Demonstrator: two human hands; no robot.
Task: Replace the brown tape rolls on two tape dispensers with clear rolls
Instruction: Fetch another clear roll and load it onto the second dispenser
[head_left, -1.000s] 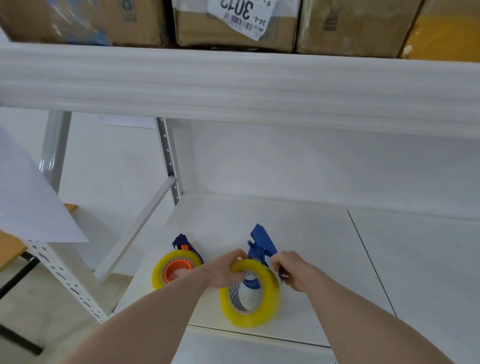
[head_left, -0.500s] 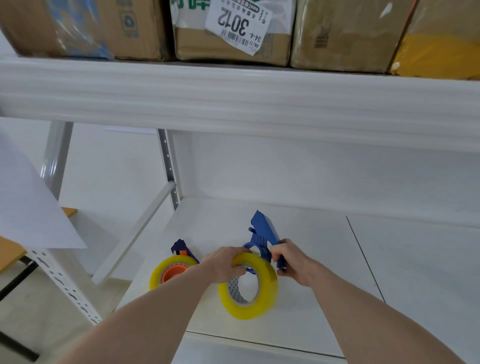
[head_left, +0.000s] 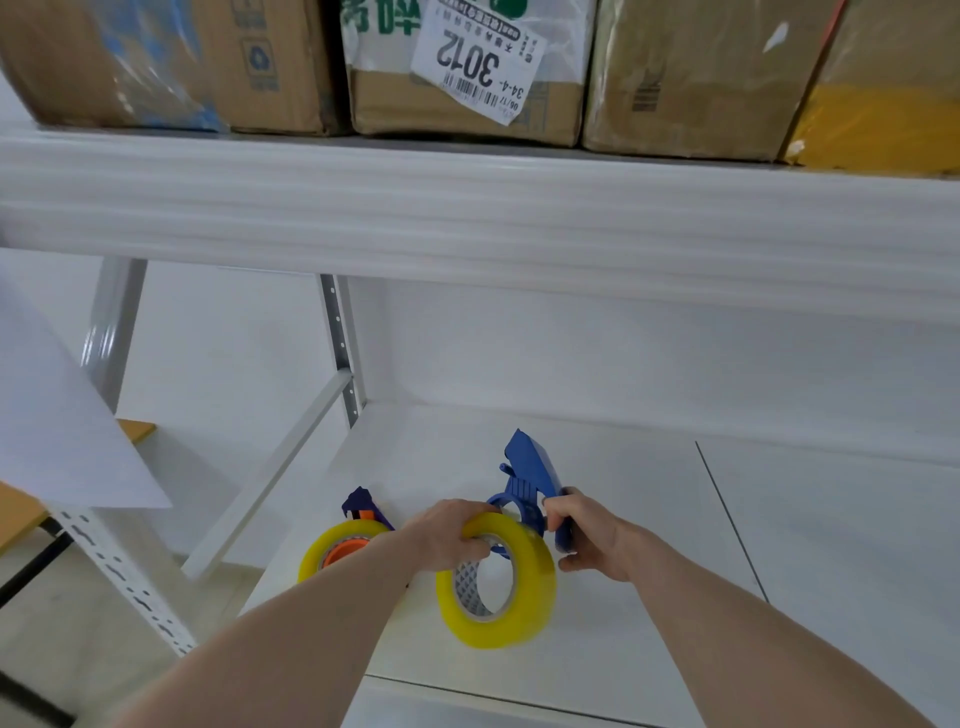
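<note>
On the white metal shelf (head_left: 649, 519), a left hand (head_left: 447, 535) is gripping a yellowish clear tape roll (head_left: 498, 584) by its rim, apparently aligning it with the blue plastic dispenser (head_left: 530, 480) the right hand (head_left: 592, 540) is clasping at two o'clock. At nine o'clock, a second dispenser (head_left: 361, 506) is sitting already loaded with a similar roll (head_left: 332, 545).

Yellow tape roll (head_left: 496, 582) with grey diamond-patterned core, blue dispenser (head_left: 530, 470), white shelf (head_left: 675, 519), brown boxes (head_left: 691, 78)

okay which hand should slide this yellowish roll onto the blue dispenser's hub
Left. The left hand already grips the tape roll at its top edge, right beside the hub, while the right hand is busy holding the blue dispenser steady.
</note>
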